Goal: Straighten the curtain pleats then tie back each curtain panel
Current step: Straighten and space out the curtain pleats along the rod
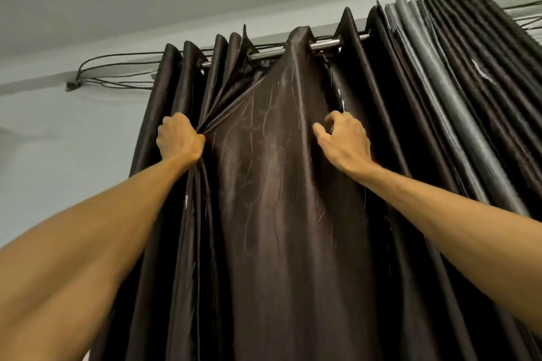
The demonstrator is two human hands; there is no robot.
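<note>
Overhead, the dark brown curtain (278, 184) fills most of my view, hanging from the metal rod (325, 44), with a second panel (457, 73) bunched tight just beside it on the right. Both forearms reach up and forward, nearly straight. My left hand (180, 138) is a fist clamped round several gathered pleats, and creases fan out from it across the broad flat fold. My right hand (341, 138) sits at that fold's other edge, fingers curled, thumb out; whether they hold cloth I cannot tell. Black cables (117, 73) run along the wall.
</note>
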